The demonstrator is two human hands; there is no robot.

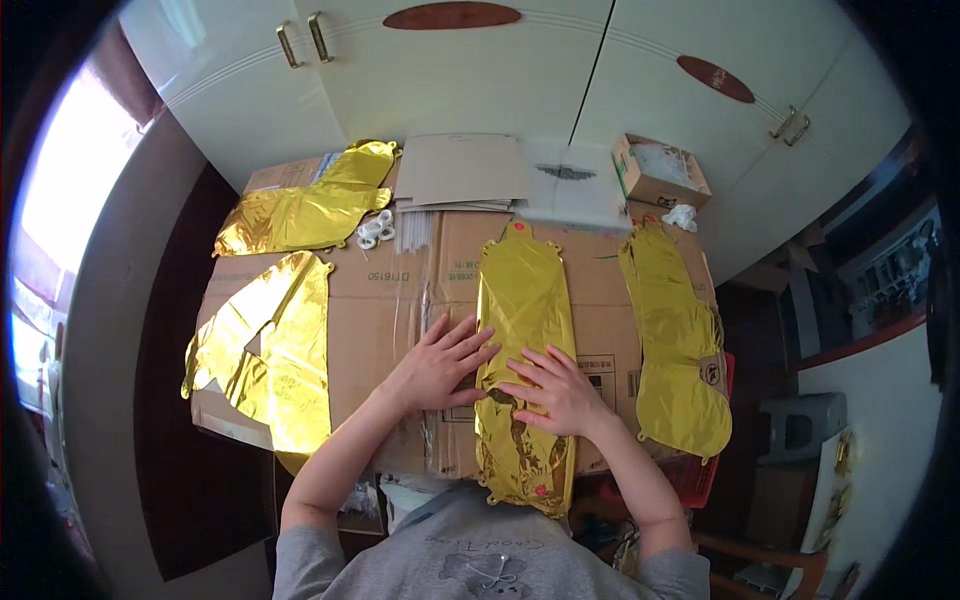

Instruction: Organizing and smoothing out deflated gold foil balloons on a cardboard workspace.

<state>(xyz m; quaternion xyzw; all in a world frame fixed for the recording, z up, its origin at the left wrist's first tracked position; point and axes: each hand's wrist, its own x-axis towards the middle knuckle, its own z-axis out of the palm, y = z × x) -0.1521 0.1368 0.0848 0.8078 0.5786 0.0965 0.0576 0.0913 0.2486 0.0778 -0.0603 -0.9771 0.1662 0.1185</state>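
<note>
A long, flat gold foil balloon [522, 275] lies lengthwise in front of me, its near end close to my shirt. My left hand [435, 366] rests with fingers spread at its left edge, the fingertips on the foil. My right hand [562, 392] lies across its middle and right edge, palm down and fingers apart. Neither hand grips anything. Below the hands the foil is wrinkled and reflects dark shapes. Another flat gold balloon [675, 330] lies to the right. On the left is an A-shaped gold balloon [300, 360], with a further gold balloon [310, 215] behind it.
Flattened cardboard [375, 300] covers the work surface. Toward the back are stacked grey boards [460, 172], white tape rolls [376, 229], thin clear strips [412, 232] and a small open box [660, 172]. White cabinets [460, 80] stand behind. A red crate [705, 480] shows at lower right.
</note>
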